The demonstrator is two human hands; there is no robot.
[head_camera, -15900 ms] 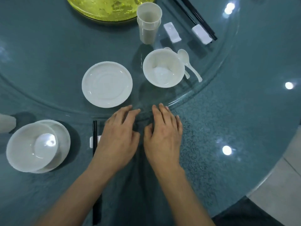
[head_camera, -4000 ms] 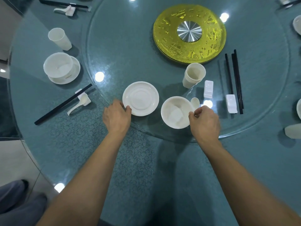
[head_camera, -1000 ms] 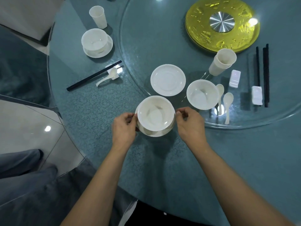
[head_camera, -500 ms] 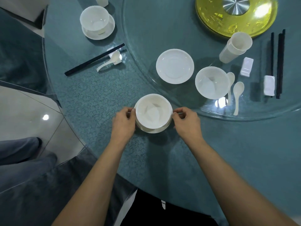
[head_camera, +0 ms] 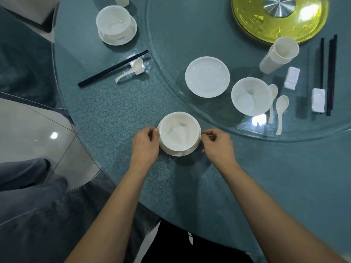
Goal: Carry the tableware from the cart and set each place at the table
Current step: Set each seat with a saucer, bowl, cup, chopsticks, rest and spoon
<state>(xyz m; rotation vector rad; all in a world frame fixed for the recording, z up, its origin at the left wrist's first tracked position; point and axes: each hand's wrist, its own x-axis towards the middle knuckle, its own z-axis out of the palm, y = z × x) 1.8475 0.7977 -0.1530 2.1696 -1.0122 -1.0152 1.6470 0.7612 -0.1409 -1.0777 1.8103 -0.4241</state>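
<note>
Four seconds ago the bowl and saucer sat apart on the glass turntable [head_camera: 237,27]; now the bowl [head_camera: 179,130] sits on the saucer [head_camera: 180,153] on the table [head_camera: 114,114] just before the person. The left hand [head_camera: 145,144] and right hand [head_camera: 218,144] still pinch the saucer's opposite edges with curled fingers. A second saucer [head_camera: 207,76] and second bowl [head_camera: 251,95] remain on the turntable.

White bowl [head_camera: 179,131] upright on saucer [head_camera: 180,152], near table [head_camera: 114,114] edge.
</note>
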